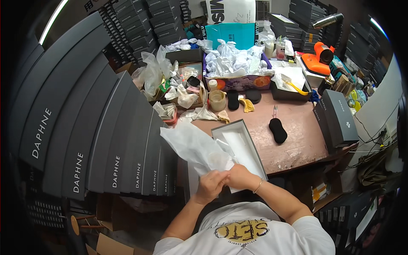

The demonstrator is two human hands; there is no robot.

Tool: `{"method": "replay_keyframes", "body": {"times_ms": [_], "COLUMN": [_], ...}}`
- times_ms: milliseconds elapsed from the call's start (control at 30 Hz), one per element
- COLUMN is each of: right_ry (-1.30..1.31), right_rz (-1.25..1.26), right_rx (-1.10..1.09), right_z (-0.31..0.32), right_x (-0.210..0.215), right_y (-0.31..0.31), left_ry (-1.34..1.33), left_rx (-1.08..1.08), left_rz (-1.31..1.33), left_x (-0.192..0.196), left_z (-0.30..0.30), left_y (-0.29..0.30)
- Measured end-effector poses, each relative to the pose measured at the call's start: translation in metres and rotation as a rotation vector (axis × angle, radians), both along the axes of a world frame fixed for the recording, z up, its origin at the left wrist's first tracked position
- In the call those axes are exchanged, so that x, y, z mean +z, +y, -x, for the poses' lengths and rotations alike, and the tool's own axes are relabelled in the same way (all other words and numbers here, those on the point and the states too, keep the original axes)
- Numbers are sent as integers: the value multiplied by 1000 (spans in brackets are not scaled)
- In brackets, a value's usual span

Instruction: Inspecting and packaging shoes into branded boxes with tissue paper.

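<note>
A whitish, translucent bag stretches up and to the left from my hands over the desk. My left hand is closed on its near end, fingers bent inward. Right beside it, touching it, my right hand is also closed on the bag's gathered end; its fingertips are partly hidden. Under and behind the bag lies an open grey shoebox with a white inside, partly covered by the bag and my hands. What the bag contains, if anything, cannot be made out.
Tall stacks of dark grey shoeboxes wall off the left. A black oval pad lies on the desk. Behind stand a jar, a purple carton of crumpled white paper and a black box. Dark boxes stand at right.
</note>
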State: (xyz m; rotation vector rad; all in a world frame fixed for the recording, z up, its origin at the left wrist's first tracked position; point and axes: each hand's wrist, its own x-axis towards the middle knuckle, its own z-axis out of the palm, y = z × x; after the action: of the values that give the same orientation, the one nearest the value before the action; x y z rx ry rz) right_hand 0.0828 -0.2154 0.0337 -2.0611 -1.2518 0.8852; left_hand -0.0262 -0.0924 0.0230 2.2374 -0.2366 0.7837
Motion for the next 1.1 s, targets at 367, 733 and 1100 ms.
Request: {"method": "replay_keyframes", "body": {"times_ms": [367,733,1100], "right_ry": [1134,1756,-667], "right_rz": [-409,-732,-532], "right_rx": [-480,-573,-117], "right_z": [0,3,-4], "right_x": [-30,-48,-7], "right_y": [-10,11,-1], "left_ry": [112,-222,-83], "left_rx": [159,195,-151], "left_rz": [19,66,131], "left_x": [21,27,3], "left_z": [23,18,19], "left_y": [19,-18,-75]}}
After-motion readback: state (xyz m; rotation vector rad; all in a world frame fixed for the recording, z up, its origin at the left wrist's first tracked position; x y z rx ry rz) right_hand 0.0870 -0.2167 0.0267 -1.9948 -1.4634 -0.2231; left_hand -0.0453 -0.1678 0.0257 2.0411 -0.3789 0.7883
